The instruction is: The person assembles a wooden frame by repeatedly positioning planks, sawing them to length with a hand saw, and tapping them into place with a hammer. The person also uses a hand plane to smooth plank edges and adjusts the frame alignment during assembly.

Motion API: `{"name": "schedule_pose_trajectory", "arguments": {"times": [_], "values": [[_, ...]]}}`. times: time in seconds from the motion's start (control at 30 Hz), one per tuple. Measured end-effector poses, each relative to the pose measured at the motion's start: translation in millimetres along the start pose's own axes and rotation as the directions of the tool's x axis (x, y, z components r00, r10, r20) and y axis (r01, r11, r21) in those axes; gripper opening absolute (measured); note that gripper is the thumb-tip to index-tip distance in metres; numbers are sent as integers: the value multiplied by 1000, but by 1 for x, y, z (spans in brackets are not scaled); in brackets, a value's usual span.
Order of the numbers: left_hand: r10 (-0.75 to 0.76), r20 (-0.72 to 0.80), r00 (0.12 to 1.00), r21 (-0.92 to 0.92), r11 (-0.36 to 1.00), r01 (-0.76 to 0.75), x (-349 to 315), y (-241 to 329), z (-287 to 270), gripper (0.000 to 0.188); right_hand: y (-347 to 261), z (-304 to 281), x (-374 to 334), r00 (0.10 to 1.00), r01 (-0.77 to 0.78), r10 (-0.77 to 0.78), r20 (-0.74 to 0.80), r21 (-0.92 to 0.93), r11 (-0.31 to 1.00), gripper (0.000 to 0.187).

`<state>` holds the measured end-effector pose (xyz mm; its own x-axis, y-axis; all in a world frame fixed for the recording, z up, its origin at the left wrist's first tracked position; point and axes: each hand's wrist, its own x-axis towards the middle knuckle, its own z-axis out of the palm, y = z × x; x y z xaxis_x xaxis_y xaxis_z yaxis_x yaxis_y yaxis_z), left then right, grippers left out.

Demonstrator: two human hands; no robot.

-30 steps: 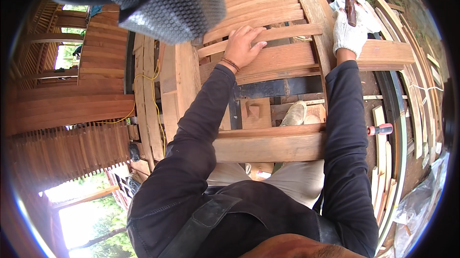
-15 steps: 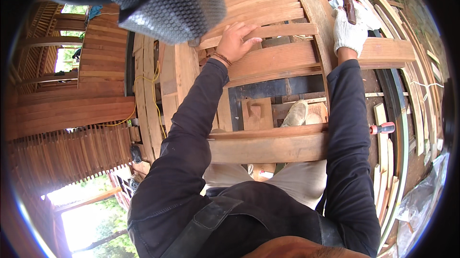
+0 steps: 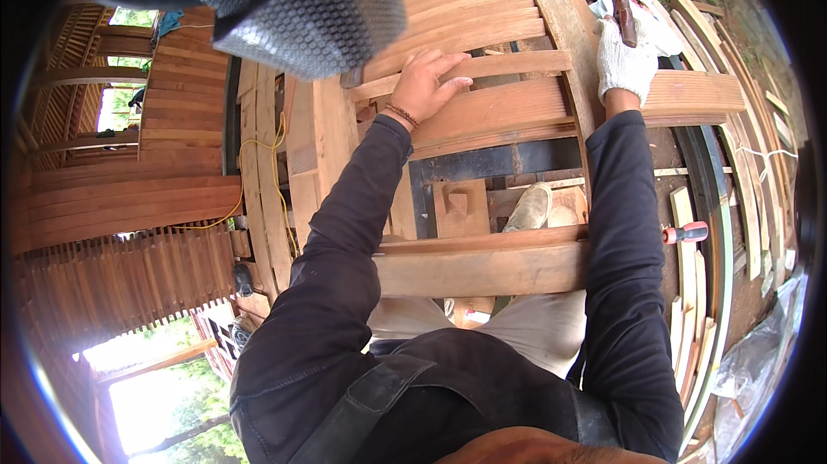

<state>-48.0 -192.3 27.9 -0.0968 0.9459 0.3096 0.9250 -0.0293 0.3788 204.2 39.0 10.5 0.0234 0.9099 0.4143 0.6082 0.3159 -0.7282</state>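
The bare left hand [image 3: 428, 80] is laid flat, fingers spread, on a wooden slat [image 3: 482, 68] of the curved frame; nothing is gripped. A hammer handle [image 3: 622, 7] is clenched in the gloved right hand [image 3: 626, 63], above the slat's right end.

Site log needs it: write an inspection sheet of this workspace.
Surface: curved wooden frame of planks and beams, open gaps between.
Job's things: wooden slat under the bare left hand; dark tool handle in the gloved right hand.
Clutter: loose slats, red-handled screwdriver.
Grippers: left flat, open; right closed on handle.
Cables: yellow cord along planks.
Surroundings: timber structure, greenery beyond.
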Motion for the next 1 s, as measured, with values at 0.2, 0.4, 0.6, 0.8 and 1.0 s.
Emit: {"name": "schedule_pose_trajectory", "arguments": {"times": [0.2,0.4,0.6,0.8,1.0], "values": [[-62,67,996,-58,996,66,8,-5,-1,43,-2,-3,-1,1000,-15,15,20,5,1000,46],[-2,69,998,-57,998,6,6,-7,-4,44,7,6,0,997,54,-54,-47,4,999,44],[-27,32,999,-56,998,29,5,-6,-2,46,3,2,-1,1000,22,-22,-15,9,1000,46],[-176,92,980,-48,982,180,9,-10,-1,45,4,0,-1,1000,16,-16,3,33,999,47],[-54,-45,997,158,986,61,0,-16,10,43,-1,-1,-3,997,7,-11,70,56,998,46]]}}
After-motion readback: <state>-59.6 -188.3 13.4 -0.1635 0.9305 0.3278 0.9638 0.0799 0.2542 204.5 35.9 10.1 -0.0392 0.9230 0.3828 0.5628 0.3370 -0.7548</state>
